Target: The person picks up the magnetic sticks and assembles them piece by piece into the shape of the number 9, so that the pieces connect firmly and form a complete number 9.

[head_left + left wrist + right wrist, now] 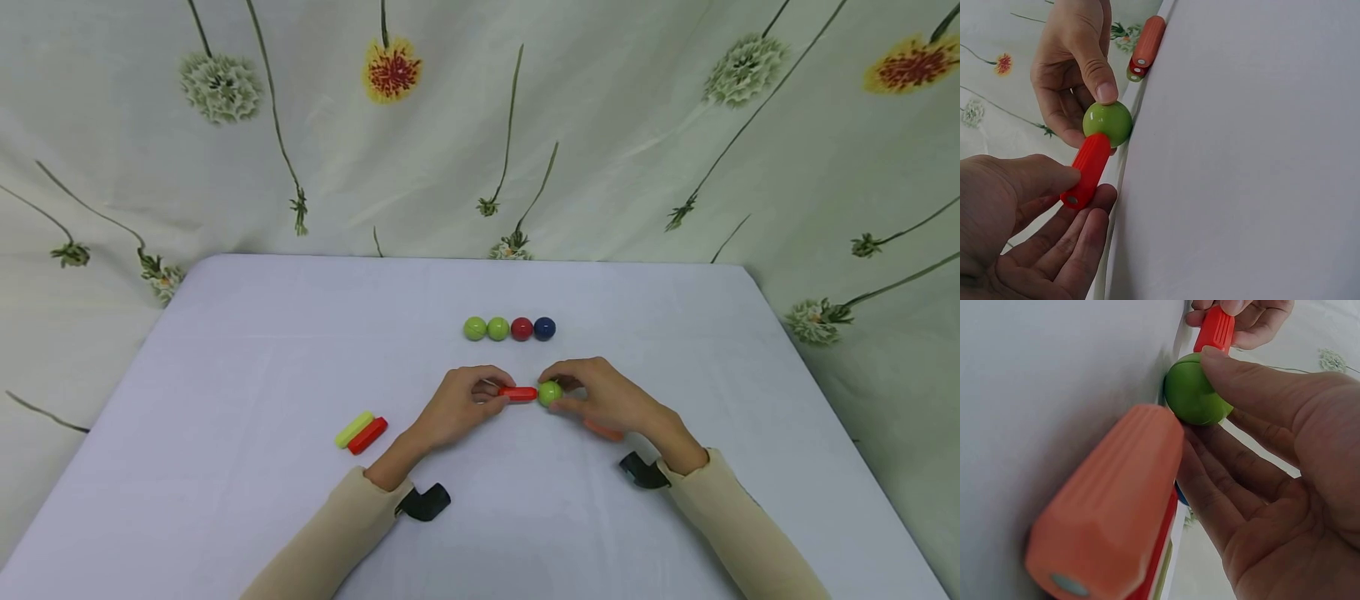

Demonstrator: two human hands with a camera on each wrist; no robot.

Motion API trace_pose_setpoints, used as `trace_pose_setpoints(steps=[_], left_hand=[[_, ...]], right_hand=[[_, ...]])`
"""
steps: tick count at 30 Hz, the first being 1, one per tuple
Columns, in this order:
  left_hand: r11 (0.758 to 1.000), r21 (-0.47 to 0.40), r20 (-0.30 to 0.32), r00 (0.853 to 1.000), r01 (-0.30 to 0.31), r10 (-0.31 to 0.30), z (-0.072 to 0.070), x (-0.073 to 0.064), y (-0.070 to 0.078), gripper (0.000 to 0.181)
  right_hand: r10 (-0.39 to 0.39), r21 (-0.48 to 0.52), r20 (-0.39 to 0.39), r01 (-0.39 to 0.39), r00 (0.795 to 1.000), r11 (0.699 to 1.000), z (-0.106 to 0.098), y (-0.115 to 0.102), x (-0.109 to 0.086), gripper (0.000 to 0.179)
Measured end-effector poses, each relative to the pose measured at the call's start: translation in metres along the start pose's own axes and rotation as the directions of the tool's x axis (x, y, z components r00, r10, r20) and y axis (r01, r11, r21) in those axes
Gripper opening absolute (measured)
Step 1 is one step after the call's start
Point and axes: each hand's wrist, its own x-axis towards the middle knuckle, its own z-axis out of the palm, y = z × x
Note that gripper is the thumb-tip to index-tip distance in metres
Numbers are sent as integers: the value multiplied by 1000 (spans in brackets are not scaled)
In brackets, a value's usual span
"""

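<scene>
Between its thumb and fingers my left hand pinches a short red magnetic rod, ribbed along its sides with a small metal disc in its end. My right hand grips a glossy green ball by thumb and fingertips. Rod and ball meet end-on in the left wrist view, over the middle of the table. An orange rod lies beneath the right hand, mostly covered by it in the head view. Beside it the right wrist view shows parts of a red rod and a yellow-green one.
Behind the hands, two green balls, a red ball and a blue ball form a row. Left of the left hand, a yellow-green rod lies against a red rod. A flowered cloth hangs behind the white table.
</scene>
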Motion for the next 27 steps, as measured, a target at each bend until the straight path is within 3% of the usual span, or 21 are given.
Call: trace_pose_setpoints(steps=[27], left_hand=[[999, 38, -10, 1000, -7, 7, 3, 0, 0, 19]], right_hand=[[-34, -17, -24, 33, 999, 999, -1, -2, -1, 32]])
